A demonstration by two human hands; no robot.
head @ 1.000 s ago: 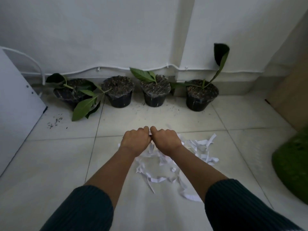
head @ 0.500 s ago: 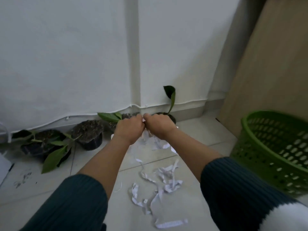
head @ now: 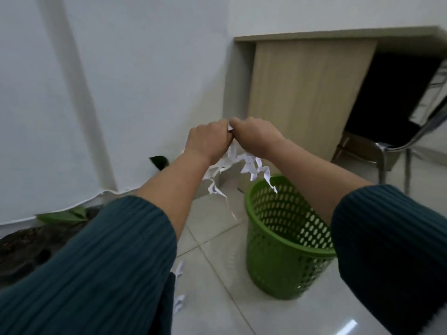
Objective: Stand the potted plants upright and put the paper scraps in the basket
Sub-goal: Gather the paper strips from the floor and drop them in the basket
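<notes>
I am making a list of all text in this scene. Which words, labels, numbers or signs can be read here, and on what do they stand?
None can be read. The paper scraps show faint dark marks, too blurred to read. The green basket shows no label.

The basket [head: 287, 240] stands open-mouthed on the floor [head: 217, 238], nothing over its rim but dangling paper scraps [head: 244, 163]. Bare tiles lie to its left. A wooden panel [head: 302, 93] rises behind it, a chair [head: 396, 146] to the right.
</notes>
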